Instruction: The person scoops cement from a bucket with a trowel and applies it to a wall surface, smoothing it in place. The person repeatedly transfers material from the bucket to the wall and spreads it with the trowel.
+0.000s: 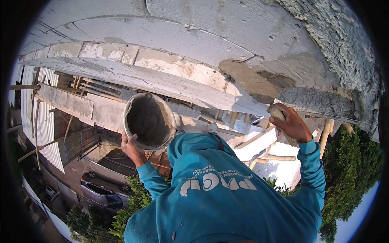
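My left hand [133, 149] grips the rim of a round bucket [172, 121], with the thumb over its edge. Dark grey wet mortar [148, 121] lies inside the bucket, which tilts toward me. On the right, my right hand [288, 123] is closed round the pale wooden handle of a trowel [277, 112]. It is close to the block wall [170, 36]; the blade can hardly be made out. Just beyond that hand, a smooth brownish-grey mortar patch [247, 79] covers part of the wall and its ledge.
Rough grey plaster [340, 40] coats the wall at the upper right. Scaffold planks [105, 111] and bamboo poles [325, 137] run below the wall. Far down on the left stands a parked car [103, 192], beside corrugated sheeting [50, 121]. Trees [348, 162] grow at the right.
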